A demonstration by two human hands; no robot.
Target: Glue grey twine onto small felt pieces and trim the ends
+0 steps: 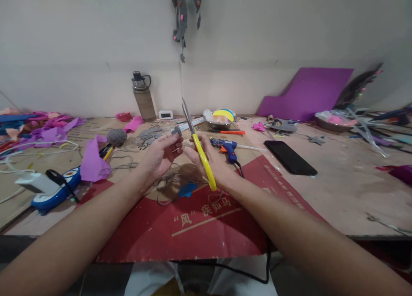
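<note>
Scissors, yellow-handled, were clasped in the right hand; a small grey piece was pinched by the left hand, just left of the scissors.

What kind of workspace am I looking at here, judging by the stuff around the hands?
Most likely a handicraft workbench. The right hand holds yellow-handled scissors, a blue glue gun lies just behind, felt scraps pile up at the left, and a ball of grey yarn sits near the left hand.

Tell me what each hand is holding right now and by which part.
The right hand holds yellow-handled scissors by the handles, blades pointing up. The left hand pinches a small gray piece at its fingertips.
</note>
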